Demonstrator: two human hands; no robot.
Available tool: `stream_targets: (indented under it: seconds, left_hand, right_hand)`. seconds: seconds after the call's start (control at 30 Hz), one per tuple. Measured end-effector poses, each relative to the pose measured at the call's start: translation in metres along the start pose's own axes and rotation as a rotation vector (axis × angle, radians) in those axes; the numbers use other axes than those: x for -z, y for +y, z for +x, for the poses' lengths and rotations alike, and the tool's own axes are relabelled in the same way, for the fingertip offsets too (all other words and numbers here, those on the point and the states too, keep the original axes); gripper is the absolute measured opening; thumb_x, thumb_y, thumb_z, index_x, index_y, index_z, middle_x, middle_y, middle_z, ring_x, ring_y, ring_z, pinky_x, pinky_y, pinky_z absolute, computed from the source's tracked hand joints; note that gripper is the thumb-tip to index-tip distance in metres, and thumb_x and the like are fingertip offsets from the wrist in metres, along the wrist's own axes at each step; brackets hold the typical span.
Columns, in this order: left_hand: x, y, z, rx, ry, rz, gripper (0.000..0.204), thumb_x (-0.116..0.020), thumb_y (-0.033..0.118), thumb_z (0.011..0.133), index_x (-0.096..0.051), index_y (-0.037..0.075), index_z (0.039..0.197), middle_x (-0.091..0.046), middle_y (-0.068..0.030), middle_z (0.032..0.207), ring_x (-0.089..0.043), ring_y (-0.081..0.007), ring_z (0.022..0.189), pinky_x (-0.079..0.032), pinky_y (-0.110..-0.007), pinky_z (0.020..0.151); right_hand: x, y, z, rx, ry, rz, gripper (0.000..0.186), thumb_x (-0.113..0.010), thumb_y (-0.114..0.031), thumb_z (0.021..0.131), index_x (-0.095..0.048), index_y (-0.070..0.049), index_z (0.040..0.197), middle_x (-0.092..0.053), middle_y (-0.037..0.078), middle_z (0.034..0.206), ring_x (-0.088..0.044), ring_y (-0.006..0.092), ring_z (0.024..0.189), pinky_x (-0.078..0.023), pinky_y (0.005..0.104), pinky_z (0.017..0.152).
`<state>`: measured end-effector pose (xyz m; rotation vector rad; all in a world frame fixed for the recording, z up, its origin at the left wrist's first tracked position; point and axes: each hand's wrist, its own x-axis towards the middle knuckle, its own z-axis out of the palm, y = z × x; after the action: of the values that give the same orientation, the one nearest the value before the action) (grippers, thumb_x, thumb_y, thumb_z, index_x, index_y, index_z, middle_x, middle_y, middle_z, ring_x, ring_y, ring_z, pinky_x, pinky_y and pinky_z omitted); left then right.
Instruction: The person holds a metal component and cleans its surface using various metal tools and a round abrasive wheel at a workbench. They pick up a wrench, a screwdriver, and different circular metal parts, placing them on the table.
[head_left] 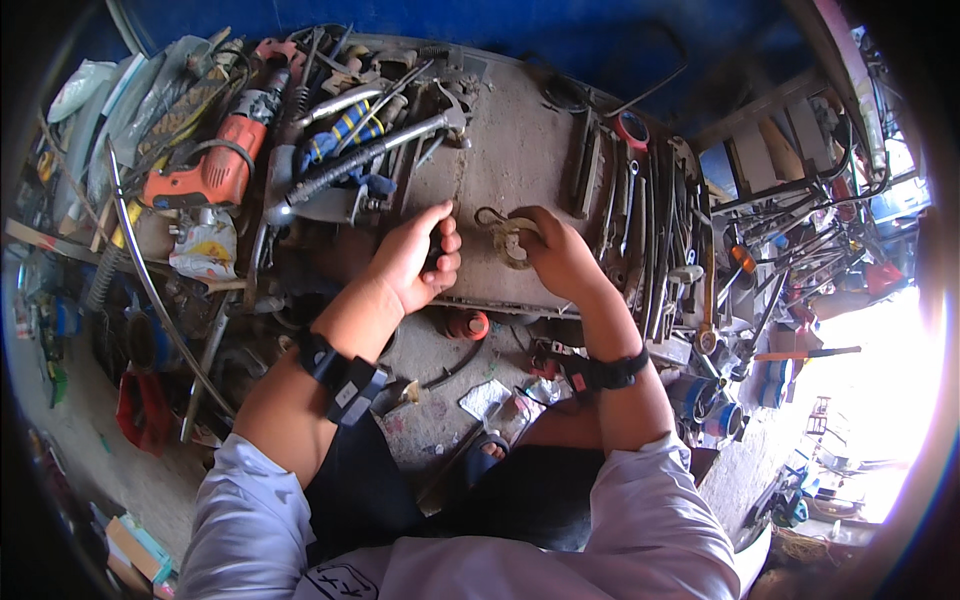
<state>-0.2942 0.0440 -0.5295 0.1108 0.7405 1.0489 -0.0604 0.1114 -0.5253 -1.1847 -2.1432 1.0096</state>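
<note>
Over the middle of a dusty bench board (490, 130), my left hand (410, 262) has its fingers curled, with something dark and hard to make out between them and the palm. To its right, my right hand (560, 255) grips a pale, dusty piece (512, 250) with a dark curved hook or loop sticking out toward the left; I cannot tell exactly what it is. The two hands are apart. Both wrists wear black strapped devices.
An orange power drill (205, 170), hammers and bars crowd the left. Long rods and wrenches (630, 200) lie right, near a red tape roll (632, 128). A red round container (467, 323) sits below the board's front edge. A blue panel (480, 25) stands behind.
</note>
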Motion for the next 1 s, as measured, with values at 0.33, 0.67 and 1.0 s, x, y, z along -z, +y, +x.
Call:
stream_targets:
  seconds: [0.33, 0.67, 1.0]
  left_hand:
    - [-0.068, 0.025, -0.106, 0.179, 0.047, -0.020, 0.037, -0.056, 0.041, 0.099, -0.048, 0.015, 0.074, -0.047, 0.0021, 0.064, -0.043, -0.0094, 0.048, -0.026, -0.023, 0.039]
    - [-0.077, -0.011, -0.224, 0.342, 0.460, -0.103, 0.035, -0.059, 0.037, 0.098, -0.050, 0.013, 0.075, -0.047, 0.0010, 0.063, -0.044, -0.0102, 0.049, -0.027, -0.023, 0.039]
    - [-0.055, 0.023, -0.532, 0.283, 0.755, -0.200, 0.032, -0.057, 0.036, 0.100, -0.048, 0.016, 0.077, -0.045, 0.0026, 0.061, -0.040, -0.0107, 0.047, -0.029, -0.024, 0.042]
  right_hand:
    - [0.076, -0.091, -0.052, -0.239, 0.118, 0.292, 0.025, -0.058, -0.006, 0.094, -0.063, -0.002, 0.119, -0.068, 0.013, 0.091, -0.063, 0.0183, 0.082, -0.051, 0.0328, 0.076]
    - [0.055, -0.160, -0.113, -0.541, 0.423, 0.503, 0.027, -0.056, -0.006, 0.096, -0.059, 0.000, 0.122, -0.066, 0.009, 0.104, -0.061, 0.0143, 0.092, -0.050, 0.0288, 0.084]
    - [-0.004, -0.359, 0.051, -0.674, 0.309, 1.091, 0.027, -0.058, -0.011, 0.098, -0.058, -0.001, 0.123, -0.066, 0.007, 0.106, -0.061, 0.0123, 0.088, -0.050, 0.0243, 0.069]
